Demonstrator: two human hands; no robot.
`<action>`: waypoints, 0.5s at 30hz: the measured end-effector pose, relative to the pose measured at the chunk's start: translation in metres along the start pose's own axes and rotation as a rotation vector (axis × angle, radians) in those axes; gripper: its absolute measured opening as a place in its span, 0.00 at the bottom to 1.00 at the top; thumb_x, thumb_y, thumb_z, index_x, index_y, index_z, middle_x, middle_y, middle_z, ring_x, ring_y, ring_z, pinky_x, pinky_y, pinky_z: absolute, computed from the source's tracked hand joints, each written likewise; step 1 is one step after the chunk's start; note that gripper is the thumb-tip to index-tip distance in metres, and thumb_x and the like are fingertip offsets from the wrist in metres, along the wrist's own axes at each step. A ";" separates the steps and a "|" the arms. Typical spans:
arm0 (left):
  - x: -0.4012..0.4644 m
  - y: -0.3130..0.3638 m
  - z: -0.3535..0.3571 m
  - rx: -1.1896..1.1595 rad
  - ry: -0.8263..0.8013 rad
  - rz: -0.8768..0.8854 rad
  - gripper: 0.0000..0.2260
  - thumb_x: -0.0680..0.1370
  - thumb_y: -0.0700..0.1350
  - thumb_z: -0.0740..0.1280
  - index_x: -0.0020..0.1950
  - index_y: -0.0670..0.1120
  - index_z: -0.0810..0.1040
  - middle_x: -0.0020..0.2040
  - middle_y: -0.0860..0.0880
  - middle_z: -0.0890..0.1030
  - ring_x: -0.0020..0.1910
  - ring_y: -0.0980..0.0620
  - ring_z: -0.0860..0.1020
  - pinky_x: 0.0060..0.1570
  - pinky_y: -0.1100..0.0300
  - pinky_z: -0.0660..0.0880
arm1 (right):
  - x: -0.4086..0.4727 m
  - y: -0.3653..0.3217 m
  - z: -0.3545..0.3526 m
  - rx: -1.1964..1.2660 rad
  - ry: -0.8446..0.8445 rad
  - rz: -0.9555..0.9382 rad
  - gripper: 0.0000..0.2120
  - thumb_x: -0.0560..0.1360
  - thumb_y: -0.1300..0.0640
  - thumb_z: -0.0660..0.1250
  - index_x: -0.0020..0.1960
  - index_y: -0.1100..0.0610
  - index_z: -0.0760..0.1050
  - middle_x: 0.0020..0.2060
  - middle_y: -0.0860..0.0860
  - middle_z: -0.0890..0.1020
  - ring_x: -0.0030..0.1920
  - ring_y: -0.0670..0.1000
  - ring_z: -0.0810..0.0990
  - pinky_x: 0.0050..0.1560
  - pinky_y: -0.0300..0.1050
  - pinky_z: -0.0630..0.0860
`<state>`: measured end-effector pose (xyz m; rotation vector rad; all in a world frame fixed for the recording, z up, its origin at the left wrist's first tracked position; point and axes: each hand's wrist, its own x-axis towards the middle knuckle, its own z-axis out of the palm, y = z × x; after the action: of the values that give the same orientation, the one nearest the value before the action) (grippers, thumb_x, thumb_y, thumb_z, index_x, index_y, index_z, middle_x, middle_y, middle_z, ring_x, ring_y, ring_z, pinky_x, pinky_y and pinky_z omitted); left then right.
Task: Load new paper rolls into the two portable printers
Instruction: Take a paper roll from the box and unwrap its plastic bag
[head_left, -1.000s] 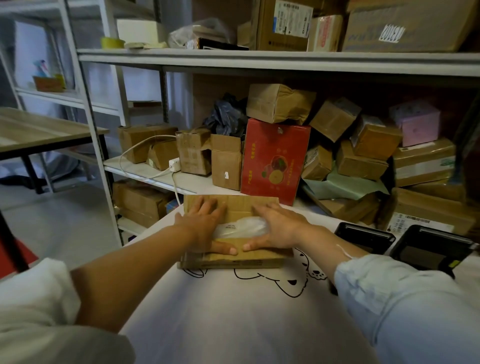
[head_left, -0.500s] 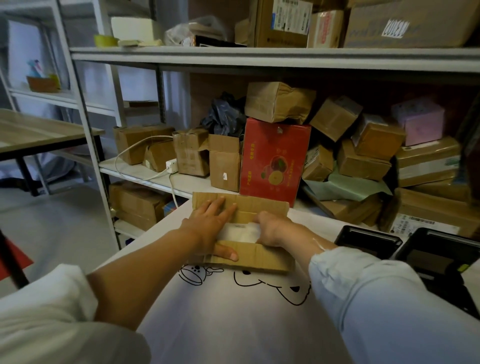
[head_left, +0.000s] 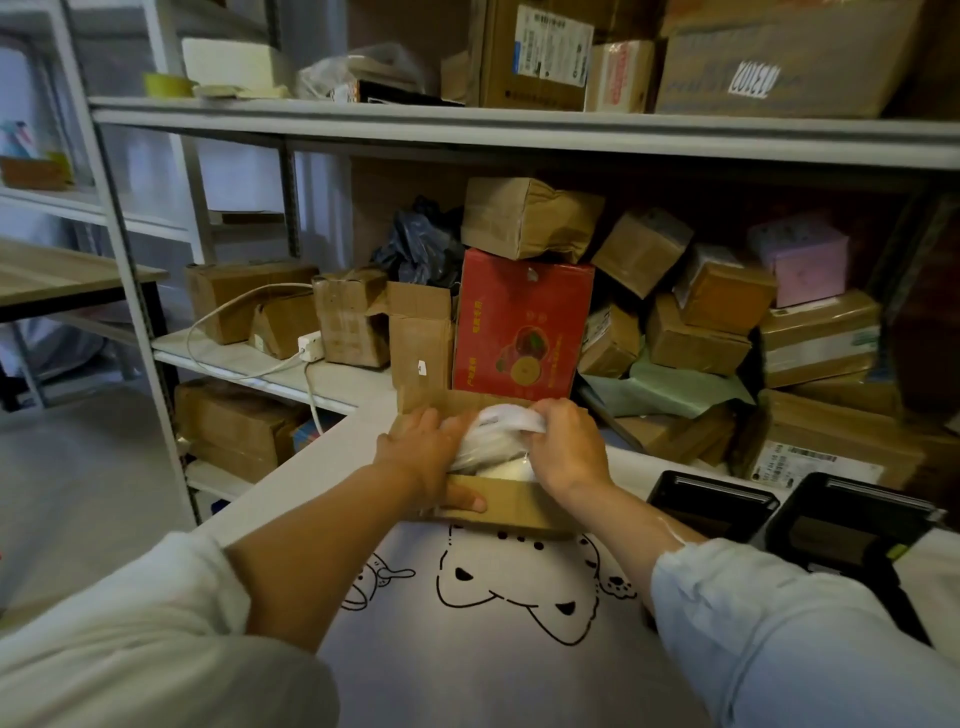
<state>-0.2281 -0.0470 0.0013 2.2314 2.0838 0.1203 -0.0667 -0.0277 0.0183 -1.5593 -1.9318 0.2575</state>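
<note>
A small open cardboard box (head_left: 511, 512) sits at the far edge of the white table (head_left: 291, 483). My left hand (head_left: 423, 460) holds the box's left side, thumb along its front wall. My right hand (head_left: 566, 447) grips a white paper roll in clear plastic wrap (head_left: 506, 420), lifted partly above the box. More clear plastic (head_left: 485, 449) fills the box between my hands. Two black portable printers (head_left: 709, 506) (head_left: 852, 530) lie side by side on the table to the right, apart from both hands.
A metal shelf rack (head_left: 332, 382) stands right behind the table, packed with brown parcels, a red fruit carton (head_left: 519, 322) and a pink box (head_left: 800, 257). A white charger and cable (head_left: 311, 347) lie on the shelf. A wooden table (head_left: 62, 275) stands at the left.
The box flaps have been opened. My right hand went inside and now lifts the wrapped paper roll upward out of the box, while my left hand stays on the box's left side.
</note>
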 end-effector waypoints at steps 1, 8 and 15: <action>-0.001 0.003 -0.003 0.055 -0.023 -0.023 0.46 0.67 0.65 0.70 0.76 0.56 0.48 0.72 0.45 0.60 0.73 0.42 0.55 0.69 0.36 0.57 | -0.001 0.001 0.002 -0.019 -0.015 -0.029 0.09 0.76 0.64 0.61 0.51 0.58 0.79 0.51 0.56 0.77 0.53 0.59 0.76 0.44 0.44 0.69; 0.006 0.015 -0.017 0.128 0.056 0.058 0.40 0.67 0.59 0.73 0.73 0.51 0.59 0.67 0.46 0.71 0.68 0.44 0.67 0.69 0.48 0.62 | 0.009 0.001 -0.002 0.218 0.118 0.074 0.10 0.77 0.64 0.58 0.52 0.58 0.77 0.49 0.58 0.81 0.50 0.60 0.78 0.47 0.50 0.76; 0.004 0.018 -0.013 -0.158 0.107 0.087 0.28 0.73 0.58 0.67 0.70 0.50 0.65 0.59 0.47 0.77 0.57 0.47 0.75 0.56 0.57 0.69 | 0.009 -0.001 -0.001 0.360 -0.005 0.081 0.08 0.76 0.63 0.62 0.44 0.51 0.76 0.43 0.52 0.80 0.48 0.56 0.80 0.48 0.50 0.78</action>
<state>-0.2119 -0.0445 0.0159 2.2656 1.9501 0.4040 -0.0675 -0.0199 0.0231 -1.3956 -1.7129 0.6085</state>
